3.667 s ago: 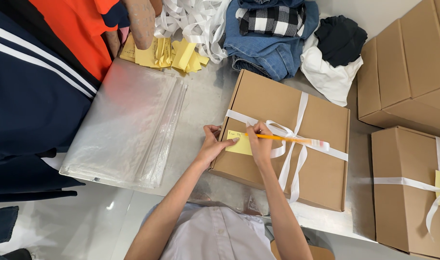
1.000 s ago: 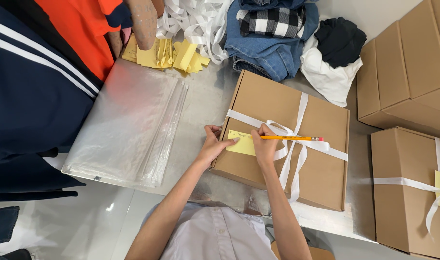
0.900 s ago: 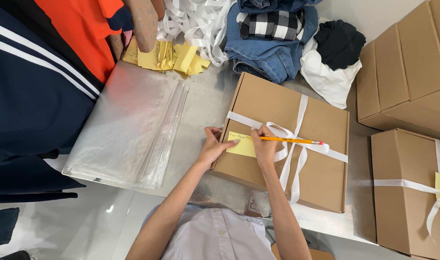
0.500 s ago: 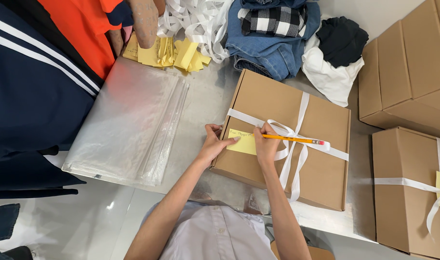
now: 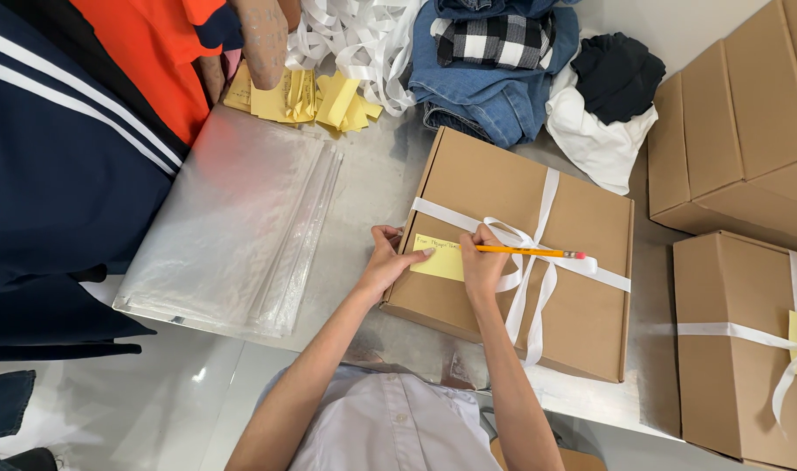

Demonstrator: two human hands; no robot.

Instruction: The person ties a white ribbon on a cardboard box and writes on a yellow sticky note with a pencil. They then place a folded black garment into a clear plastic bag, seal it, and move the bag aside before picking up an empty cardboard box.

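At a steel desk, a ribbon-tied cardboard box already wears its yellow note, partly written, the left hand pinning it flat with grip apart, the right hand clamped on a pencil, writing unfinished.

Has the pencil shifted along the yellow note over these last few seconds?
Barely. The pencil in the right hand still lies across the white ribbon, tip at the yellow note.
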